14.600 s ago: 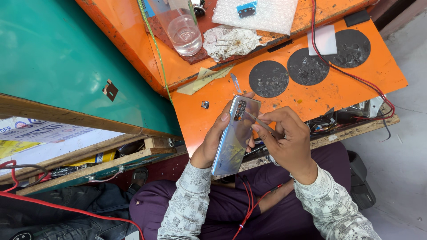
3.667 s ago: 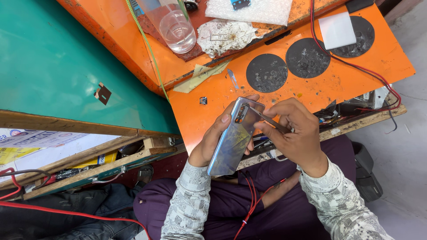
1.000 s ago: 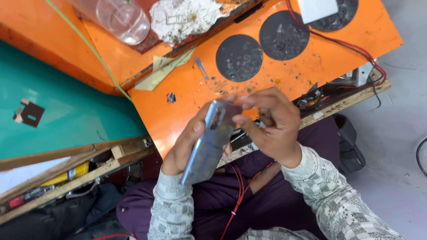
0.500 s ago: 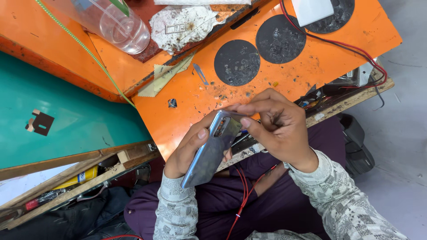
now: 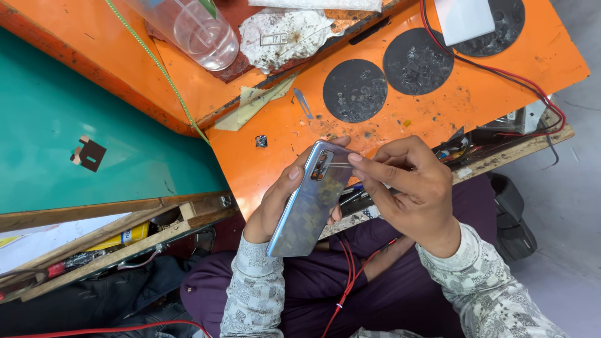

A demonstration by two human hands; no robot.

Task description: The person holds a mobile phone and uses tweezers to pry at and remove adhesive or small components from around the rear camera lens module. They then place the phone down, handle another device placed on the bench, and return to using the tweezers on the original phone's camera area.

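Note:
A shiny silver-blue phone is held back side up over my lap, its camera block at the top end. My left hand grips it from the left and underneath. My right hand is at the phone's top right edge, with the index fingertip and thumb pinched at the edge beside the camera block. A thin clear sliver seems to lie between those fingers, too small to be sure.
An orange work board carries three dark round pads, a small blade and red and black wires. A clear plastic cup, crumpled white cloth and a teal mat lie behind and left.
The phone has stayed in my left hand while the view shifted. My right hand's fingers have moved from over the phone's top to pinching at its upper right edge.

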